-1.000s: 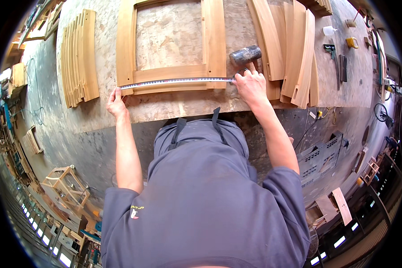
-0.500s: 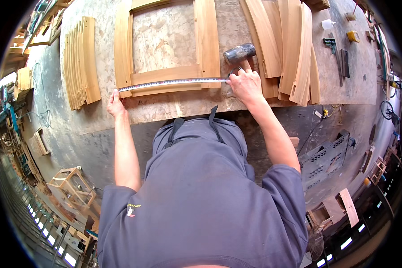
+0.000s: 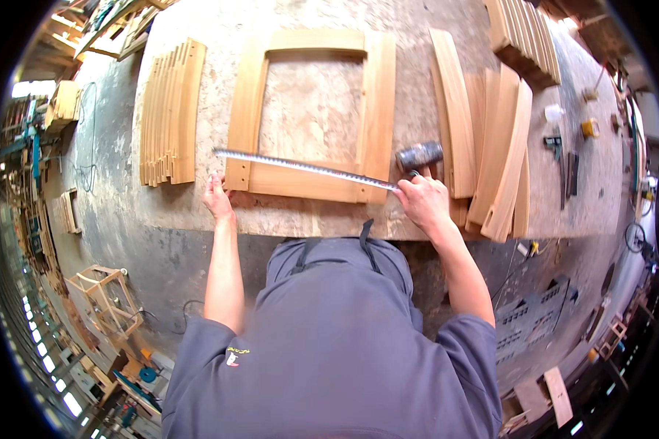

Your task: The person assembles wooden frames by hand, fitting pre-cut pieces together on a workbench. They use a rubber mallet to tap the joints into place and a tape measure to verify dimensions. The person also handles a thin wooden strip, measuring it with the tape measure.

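A rectangular wooden frame (image 3: 379, 110) lies flat on the workbench (image 3: 307, 219). A steel measuring tape (image 3: 300, 167) slants across its lower rail, and the tape's free left end floats above the frame's lower left corner. My right hand (image 3: 422, 203) grips the tape's case at the frame's lower right corner. My left hand (image 3: 217, 197) rests on the bench just below the lower left corner, apart from the tape's end and holding nothing.
A hammer (image 3: 419, 155) lies just above my right hand. Curved wooden slats (image 3: 170, 113) are stacked left of the frame; more curved pieces (image 3: 494, 154) lie to the right. Small tools (image 3: 564, 150) sit far right. Wooden chair frames (image 3: 104, 296) stand on the floor at lower left.
The tape lay straight along the lower rail with my left hand at its end; its left end has now risen clear of that hand, and the tape slants.
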The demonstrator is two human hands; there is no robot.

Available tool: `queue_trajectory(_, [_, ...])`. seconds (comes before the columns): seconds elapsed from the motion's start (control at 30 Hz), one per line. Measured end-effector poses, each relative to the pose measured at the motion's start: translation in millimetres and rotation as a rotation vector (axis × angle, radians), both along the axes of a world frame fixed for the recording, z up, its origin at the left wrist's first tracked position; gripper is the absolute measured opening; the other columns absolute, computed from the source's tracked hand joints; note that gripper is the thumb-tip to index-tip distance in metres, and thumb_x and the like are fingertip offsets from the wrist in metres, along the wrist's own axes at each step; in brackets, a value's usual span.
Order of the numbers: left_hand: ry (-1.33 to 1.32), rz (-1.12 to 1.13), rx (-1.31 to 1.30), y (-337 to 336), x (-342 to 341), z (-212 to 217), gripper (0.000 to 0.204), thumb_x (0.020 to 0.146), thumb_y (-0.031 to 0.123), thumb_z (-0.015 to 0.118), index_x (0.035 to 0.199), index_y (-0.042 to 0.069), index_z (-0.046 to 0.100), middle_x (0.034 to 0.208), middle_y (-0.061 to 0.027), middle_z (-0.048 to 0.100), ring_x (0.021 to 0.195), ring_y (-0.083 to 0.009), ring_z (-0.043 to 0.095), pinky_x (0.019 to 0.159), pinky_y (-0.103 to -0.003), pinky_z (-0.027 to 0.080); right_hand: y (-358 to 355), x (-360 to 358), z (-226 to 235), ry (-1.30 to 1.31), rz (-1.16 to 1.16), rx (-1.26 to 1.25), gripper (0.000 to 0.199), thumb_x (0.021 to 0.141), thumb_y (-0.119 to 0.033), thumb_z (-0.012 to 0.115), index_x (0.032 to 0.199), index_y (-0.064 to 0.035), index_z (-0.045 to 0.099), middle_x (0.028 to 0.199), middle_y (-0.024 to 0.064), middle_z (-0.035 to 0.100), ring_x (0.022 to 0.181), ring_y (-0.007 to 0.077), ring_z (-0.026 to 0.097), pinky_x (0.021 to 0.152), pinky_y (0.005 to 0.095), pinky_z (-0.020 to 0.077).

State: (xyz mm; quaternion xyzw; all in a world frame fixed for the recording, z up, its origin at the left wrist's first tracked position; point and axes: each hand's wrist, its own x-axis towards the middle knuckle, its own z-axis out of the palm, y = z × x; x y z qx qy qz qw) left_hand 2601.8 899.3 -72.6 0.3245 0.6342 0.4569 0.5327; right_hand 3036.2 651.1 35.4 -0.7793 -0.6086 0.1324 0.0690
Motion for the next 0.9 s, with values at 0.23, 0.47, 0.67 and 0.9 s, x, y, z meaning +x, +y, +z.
queue_trajectory(0.23, [0.932,-0.499,0.342,-6,40,45,0.081,0.070,0.025,0.091,0.138,0.003,0.054,0.126,-0.0195,0.062,0.115,-0.0351,0.061,0.099,-0.043,0.050,130,104,19,-0.090,-0.177,0.140,0.018,0.089,-0.029,0.071,0.090,-0.0115,0.074,0.082,0.0142,0.070,0.077,0.0352,0.069,0.070,0.0465,0.0553])
queue_trajectory(0.47, [0.975,-0.515,0.227,-15,59,62,0.090,0.066,0.013,0.091,0.144,0.005,0.046,0.131,-0.0206,0.057,0.122,-0.0392,0.055,0.104,-0.046,0.047,254,178,-5,-0.183,-0.070,0.072,0.023,0.094,-0.032,0.064,0.094,-0.0117,0.074,0.089,0.0141,0.071,0.087,0.0351,0.068,0.078,0.0466,0.0535])
queue_trajectory(0.67, [0.953,-0.511,0.168,-11,71,72,0.089,0.068,0.009,0.089,0.145,0.004,0.045,0.132,-0.0201,0.055,0.124,-0.0389,0.054,0.105,-0.045,0.046,294,187,-25,-0.123,-0.015,0.000,0.024,0.094,-0.033,0.063,0.096,-0.0116,0.075,0.092,0.0128,0.071,0.092,0.0335,0.068,0.082,0.0459,0.0532])
queue_trajectory(0.9, [0.960,-0.523,0.138,-8,75,76,0.089,0.068,0.007,0.088,0.145,0.004,0.044,0.133,-0.0200,0.054,0.124,-0.0393,0.053,0.106,-0.046,0.045,301,187,-39,-0.094,-0.042,0.007,0.024,0.092,-0.033,0.066,0.092,-0.0107,0.074,0.091,0.0135,0.072,0.092,0.0324,0.069,0.082,0.0441,0.0539])
